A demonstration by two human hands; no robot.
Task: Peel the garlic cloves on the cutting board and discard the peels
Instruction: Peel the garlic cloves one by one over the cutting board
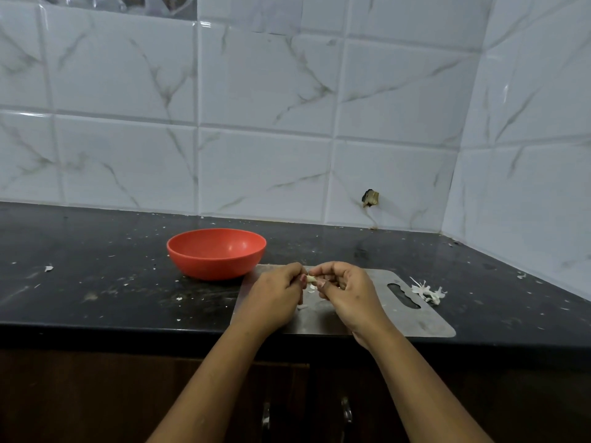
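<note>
1 garlic clove [311,278] is pinched between the left hand [277,297] and right hand [347,290], long axis left-right, above the steel cutting board [412,318], both equally near.

head view, facing forward-down, near counter [96,282]

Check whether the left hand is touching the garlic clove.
Touching. The head view shows the left hand pinching one end of the clove, while the right hand pinches the other end.
</note>
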